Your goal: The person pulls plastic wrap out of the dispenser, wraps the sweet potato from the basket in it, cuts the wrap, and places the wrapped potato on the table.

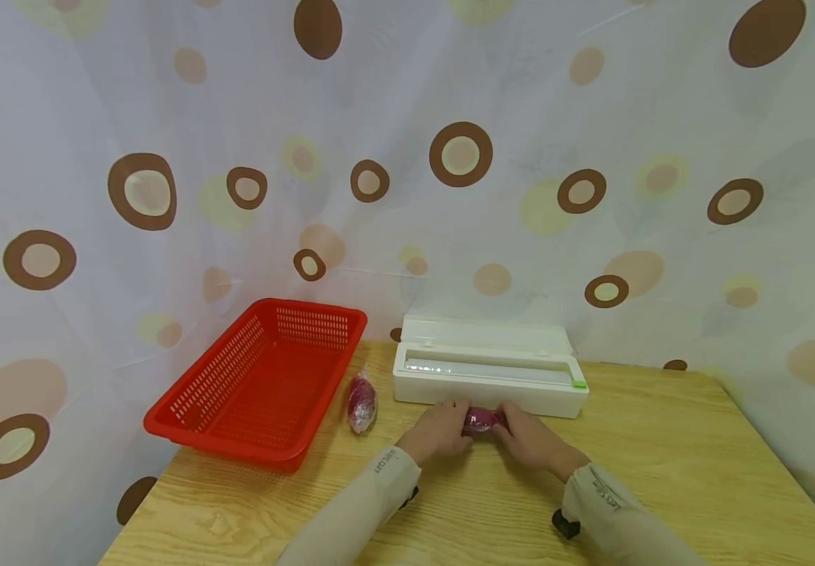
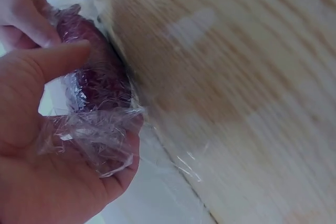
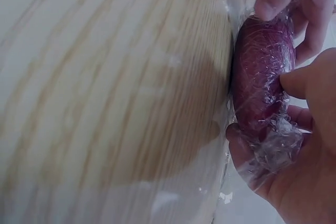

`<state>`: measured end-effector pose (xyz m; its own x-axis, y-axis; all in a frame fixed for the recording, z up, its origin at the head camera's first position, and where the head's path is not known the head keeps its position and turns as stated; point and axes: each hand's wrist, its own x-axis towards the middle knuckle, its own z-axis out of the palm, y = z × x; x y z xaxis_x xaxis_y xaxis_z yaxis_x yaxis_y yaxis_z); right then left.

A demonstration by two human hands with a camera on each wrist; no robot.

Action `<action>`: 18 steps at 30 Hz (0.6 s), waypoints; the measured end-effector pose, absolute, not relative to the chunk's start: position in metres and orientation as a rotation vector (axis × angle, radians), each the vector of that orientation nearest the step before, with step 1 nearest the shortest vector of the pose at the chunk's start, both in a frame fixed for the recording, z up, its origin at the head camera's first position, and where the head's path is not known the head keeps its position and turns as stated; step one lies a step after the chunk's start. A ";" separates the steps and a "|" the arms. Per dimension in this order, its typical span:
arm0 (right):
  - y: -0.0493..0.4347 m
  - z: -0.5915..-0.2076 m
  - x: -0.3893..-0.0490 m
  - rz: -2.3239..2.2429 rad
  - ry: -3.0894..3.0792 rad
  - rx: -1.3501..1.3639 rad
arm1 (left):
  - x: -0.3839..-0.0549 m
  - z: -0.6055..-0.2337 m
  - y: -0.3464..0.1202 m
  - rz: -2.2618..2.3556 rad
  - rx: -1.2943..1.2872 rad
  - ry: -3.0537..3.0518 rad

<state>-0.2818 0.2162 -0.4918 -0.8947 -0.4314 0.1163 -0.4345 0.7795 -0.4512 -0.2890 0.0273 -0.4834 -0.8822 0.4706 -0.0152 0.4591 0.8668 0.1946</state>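
Observation:
A purple-red sweet potato (image 1: 480, 420) wrapped in clear cling film lies between both hands, low over the table in front of the white box. My left hand (image 1: 441, 431) holds one end, its thumb on top and its fingers beneath the bunched film (image 2: 100, 135). At the other end my right hand (image 1: 529, 439) grips it the same way, with crumpled film gathered over the fingers in the right wrist view. A second wrapped sweet potato (image 1: 361, 403) rests on the table to the left, its film ends twisted.
Behind the hands stands a white cling film dispenser box (image 1: 486, 393), its lid (image 1: 485, 334) raised, a roll inside and a green slider at its right end. A red plastic basket (image 1: 311, 428) sits at the left of the wooden table (image 1: 697, 472). A dotted curtain hangs behind.

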 end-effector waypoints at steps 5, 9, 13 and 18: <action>0.215 -0.494 -0.284 0.749 -2.938 0.712 | -0.288 -0.484 0.027 0.323 0.767 2.993; 0.215 -0.494 -0.285 0.736 -2.947 0.695 | -0.290 -0.485 0.026 0.347 0.754 2.978; 0.216 -0.494 -0.284 0.700 -2.956 0.693 | -0.292 -0.485 0.026 0.372 0.727 2.940; 0.216 -0.493 -0.284 0.682 -2.963 0.700 | -0.292 -0.484 0.027 0.393 0.692 2.915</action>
<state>-0.2837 0.2158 -0.4934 -0.8991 -0.4215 0.1182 -0.4308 0.8038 -0.4102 -0.2921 0.0267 -0.4839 -0.8884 0.4558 -0.0555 0.4248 0.8617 0.2774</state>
